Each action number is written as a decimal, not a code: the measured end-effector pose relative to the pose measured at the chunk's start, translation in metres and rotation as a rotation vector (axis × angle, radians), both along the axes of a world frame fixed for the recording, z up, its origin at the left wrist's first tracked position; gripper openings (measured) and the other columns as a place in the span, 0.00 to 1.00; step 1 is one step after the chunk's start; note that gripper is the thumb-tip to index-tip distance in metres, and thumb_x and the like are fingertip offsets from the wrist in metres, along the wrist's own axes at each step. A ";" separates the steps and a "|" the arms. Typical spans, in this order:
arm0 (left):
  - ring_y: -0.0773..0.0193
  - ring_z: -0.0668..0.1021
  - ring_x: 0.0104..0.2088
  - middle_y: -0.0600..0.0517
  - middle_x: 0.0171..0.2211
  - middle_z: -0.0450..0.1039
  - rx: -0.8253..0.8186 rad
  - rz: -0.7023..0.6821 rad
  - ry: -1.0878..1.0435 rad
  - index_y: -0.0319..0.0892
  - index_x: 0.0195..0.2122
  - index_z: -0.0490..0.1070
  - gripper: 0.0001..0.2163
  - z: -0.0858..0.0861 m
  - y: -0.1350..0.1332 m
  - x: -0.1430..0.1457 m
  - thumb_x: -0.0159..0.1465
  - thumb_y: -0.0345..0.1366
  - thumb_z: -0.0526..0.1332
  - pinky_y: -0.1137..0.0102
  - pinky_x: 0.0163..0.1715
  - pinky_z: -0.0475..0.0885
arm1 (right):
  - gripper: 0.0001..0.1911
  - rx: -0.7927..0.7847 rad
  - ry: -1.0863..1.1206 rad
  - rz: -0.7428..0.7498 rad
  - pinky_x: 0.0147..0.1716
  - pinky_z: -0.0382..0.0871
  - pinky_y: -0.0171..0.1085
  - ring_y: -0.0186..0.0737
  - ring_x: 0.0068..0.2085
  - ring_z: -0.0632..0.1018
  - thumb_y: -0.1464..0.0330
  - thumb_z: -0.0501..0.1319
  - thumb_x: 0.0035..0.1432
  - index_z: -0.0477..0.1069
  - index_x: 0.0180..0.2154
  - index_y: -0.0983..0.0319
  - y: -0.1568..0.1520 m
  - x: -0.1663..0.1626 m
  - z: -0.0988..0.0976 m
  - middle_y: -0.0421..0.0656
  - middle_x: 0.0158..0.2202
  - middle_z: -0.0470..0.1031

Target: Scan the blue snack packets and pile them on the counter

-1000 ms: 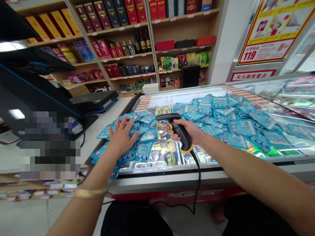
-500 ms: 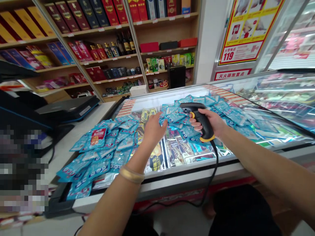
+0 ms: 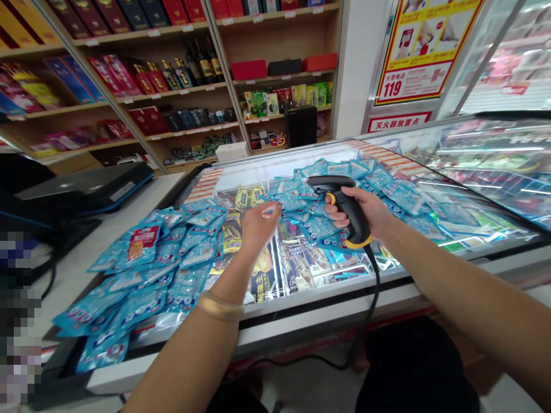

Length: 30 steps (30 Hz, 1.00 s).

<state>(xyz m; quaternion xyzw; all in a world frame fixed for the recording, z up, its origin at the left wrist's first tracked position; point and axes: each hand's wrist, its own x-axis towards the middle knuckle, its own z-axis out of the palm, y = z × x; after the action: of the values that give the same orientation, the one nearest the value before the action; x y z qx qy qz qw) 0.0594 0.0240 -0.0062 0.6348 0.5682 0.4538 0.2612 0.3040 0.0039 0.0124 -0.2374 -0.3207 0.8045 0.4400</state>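
Observation:
My right hand (image 3: 369, 210) grips a black barcode scanner (image 3: 344, 203) with a yellow trigger and base, its head pointing left over the freezer lid (image 3: 301, 321). My left hand (image 3: 257, 225), a gold bangle on its wrist, pinches the edge of a blue sachet (image 3: 275, 205) just left of the scanner head. Several more blue sachets lie in a left pile (image 3: 146, 269) and a right pile (image 3: 387, 189) on the glass.
A black laptop-like device (image 3: 86, 186) sits on the white counter (image 3: 86, 258) at left. Shelves of boxed goods and bottles (image 3: 172, 74) stand behind. A second glass freezer (image 3: 495, 166) is at right. The scanner cable (image 3: 370, 321) hangs down in front.
My left hand left the left pile, moved right across the glass and closed on a sachet by the scanner. The view swung left relative to the freezer; the scanner stayed held.

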 end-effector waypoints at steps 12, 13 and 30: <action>0.73 0.72 0.23 0.57 0.31 0.72 0.042 0.137 -0.661 0.43 0.39 0.70 0.21 0.013 0.000 0.001 0.42 0.35 0.69 0.74 0.25 0.71 | 0.12 0.061 -0.076 0.154 0.21 0.65 0.31 0.32 0.23 0.66 0.63 0.62 0.58 0.68 0.39 0.65 -0.003 0.002 -0.005 0.43 0.28 0.68; 0.73 0.72 0.23 0.57 0.31 0.72 0.045 0.141 -0.662 0.43 0.40 0.70 0.22 0.014 -0.001 0.001 0.42 0.35 0.69 0.75 0.23 0.69 | 0.12 0.057 -0.086 0.174 0.21 0.66 0.31 0.32 0.23 0.67 0.63 0.62 0.58 0.68 0.39 0.66 -0.003 0.002 -0.006 0.43 0.28 0.68; 0.65 0.80 0.32 0.48 0.39 0.80 0.053 0.115 -0.566 0.40 0.44 0.73 0.22 0.009 0.004 -0.002 0.46 0.39 0.68 0.74 0.28 0.72 | 0.11 0.070 -0.147 0.266 0.22 0.67 0.32 0.32 0.24 0.69 0.63 0.63 0.59 0.68 0.38 0.65 -0.004 0.002 -0.009 0.44 0.29 0.70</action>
<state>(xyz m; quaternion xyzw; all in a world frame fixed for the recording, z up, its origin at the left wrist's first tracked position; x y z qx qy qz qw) 0.0573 0.0275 0.0026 0.4562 0.4959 0.6417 0.3664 0.3061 -0.0003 0.0030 -0.2354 -0.4087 0.8244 0.3128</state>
